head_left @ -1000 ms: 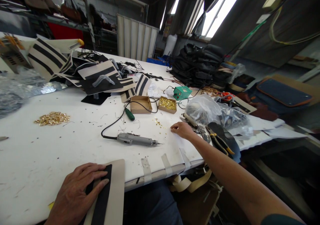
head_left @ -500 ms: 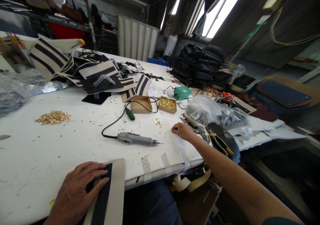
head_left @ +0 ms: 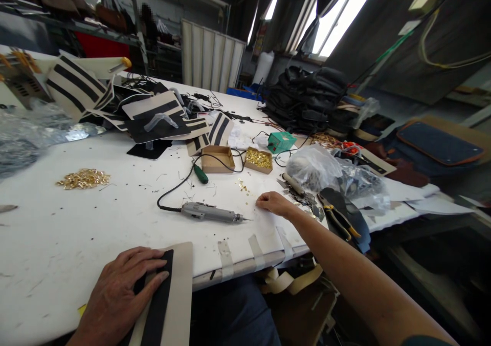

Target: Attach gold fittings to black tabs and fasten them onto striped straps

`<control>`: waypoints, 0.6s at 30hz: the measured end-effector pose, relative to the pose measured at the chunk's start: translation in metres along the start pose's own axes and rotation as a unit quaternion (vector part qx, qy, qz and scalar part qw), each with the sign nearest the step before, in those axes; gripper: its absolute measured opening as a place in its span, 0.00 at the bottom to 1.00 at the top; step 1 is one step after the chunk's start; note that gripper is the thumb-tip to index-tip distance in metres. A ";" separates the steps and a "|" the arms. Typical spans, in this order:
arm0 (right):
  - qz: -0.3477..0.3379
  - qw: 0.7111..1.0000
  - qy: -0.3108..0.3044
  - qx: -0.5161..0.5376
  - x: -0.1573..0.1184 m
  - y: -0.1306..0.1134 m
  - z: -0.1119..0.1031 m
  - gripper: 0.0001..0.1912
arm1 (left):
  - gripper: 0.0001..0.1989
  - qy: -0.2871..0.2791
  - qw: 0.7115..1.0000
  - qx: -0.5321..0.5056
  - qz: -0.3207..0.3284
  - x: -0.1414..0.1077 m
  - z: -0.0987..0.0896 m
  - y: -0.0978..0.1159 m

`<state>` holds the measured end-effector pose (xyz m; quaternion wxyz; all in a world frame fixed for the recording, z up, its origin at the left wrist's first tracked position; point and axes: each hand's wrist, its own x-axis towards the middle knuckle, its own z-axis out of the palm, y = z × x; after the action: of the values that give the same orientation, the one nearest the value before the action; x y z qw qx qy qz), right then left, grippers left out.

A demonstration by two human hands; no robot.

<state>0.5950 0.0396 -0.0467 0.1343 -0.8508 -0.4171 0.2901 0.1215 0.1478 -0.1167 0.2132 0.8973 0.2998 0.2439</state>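
My left hand (head_left: 125, 289) lies with fingers apart on a cream panel (head_left: 181, 289) with black stripes, at the table's front edge. My right hand (head_left: 273, 203) is above the white tabletop, its fingers pressed together; whatever they may hold is too small to make out. Just left of it are loose gold pieces (head_left: 243, 186). A grey electric screwdriver (head_left: 209, 212) lies between my hands, its tip pointing right. Behind are an open cardboard box (head_left: 218, 160) and a small box of gold pieces (head_left: 258, 160). A green-handled tool (head_left: 200, 174) rests near the cable.
Gold fittings (head_left: 83, 178) form a pile on the left. Striped panels (head_left: 153, 113) are heaped behind. Pliers (head_left: 339, 218), plastic bags (head_left: 337, 174) and a green device (head_left: 281, 142) stand or lie on the right, with stacked black bags (head_left: 305, 100) beyond.
My right hand has moved slightly left, nearer the loose gold pieces, and its fingers have turned downward. My left hand stays on the striped panel.
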 end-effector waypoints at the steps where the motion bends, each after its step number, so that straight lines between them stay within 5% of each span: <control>1: 0.005 1.000 0.004 0.002 0.000 -0.002 0.001 0.12 | 0.20 0.000 1.000 0.000 0.000 0.000 0.000 0.000; 18: -0.003 0.995 0.097 -0.032 -0.014 -0.015 0.013 0.08 | 0.21 -0.001 1.000 0.013 -0.001 0.001 -0.003 0.004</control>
<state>0.5707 0.0375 -0.0450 0.1473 -0.8774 -0.4140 0.1924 0.1226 0.1464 -0.1122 0.2021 0.9001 0.3033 0.2387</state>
